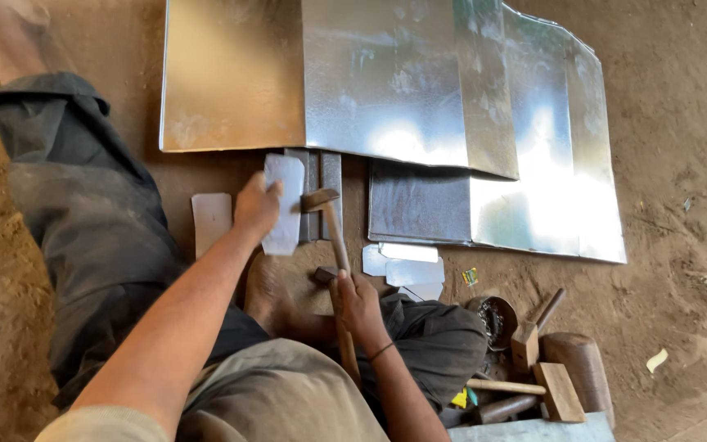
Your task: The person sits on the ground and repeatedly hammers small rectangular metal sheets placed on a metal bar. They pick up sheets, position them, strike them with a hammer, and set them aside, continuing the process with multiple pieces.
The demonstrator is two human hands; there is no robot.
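Observation:
My left hand (pixel 255 205) grips a small cut piece of sheet metal (pixel 283 205), pale grey with rounded corners, held upright over a dark flat metal bar (pixel 321 176) on the dirt floor. My right hand (pixel 359 307) is closed around the wooden handle of a hammer (pixel 333 221); its head rests beside the top of the metal piece. My bare foot (pixel 265 290) lies just below the piece.
Large shiny metal sheets (pixel 386 82) overlap at the top and right. A similar cut piece (pixel 211 219) lies to the left, several more (pixel 407 266) to the right. Wooden mallets (pixel 546 368) and a round tin (pixel 493 315) sit at lower right.

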